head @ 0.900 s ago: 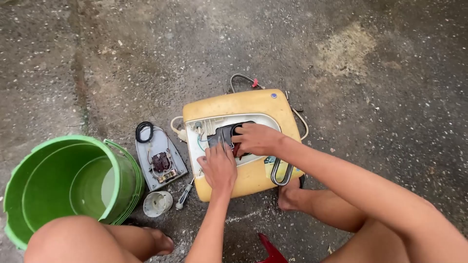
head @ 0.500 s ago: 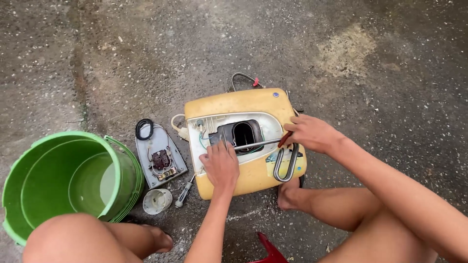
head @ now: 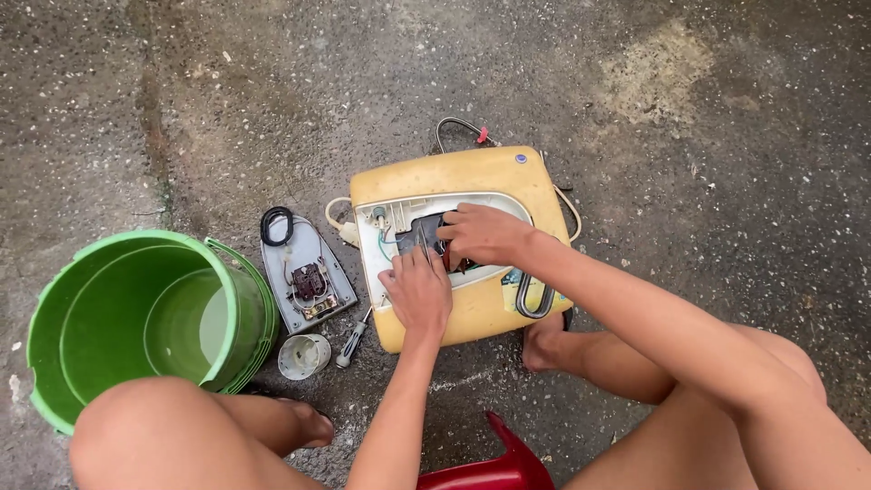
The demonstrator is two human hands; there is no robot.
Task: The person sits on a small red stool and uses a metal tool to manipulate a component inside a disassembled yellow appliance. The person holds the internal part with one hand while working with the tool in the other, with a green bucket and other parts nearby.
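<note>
Rough concrete ground in soft daylight

The grey, speckled concrete floor [head: 272,82] fills the whole view, darker and damp-looking in patches, with a pale worn blotch [head: 658,77] at upper right and a dark crack line [head: 150,118] at left.

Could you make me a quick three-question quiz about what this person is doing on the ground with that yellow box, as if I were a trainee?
1. True or false: both the left hand and the right hand are at the opening of the yellow plastic appliance casing.
2. What lies closest to the round green plastic bucket?
A. the grey pointed cover plate
B. the red plastic object
C. the grey U-shaped metal tube
3. Fill in: the small screwdriver lies on the concrete beside a white ____.

Key: 1 true; 2 A; 3 cup.
</note>
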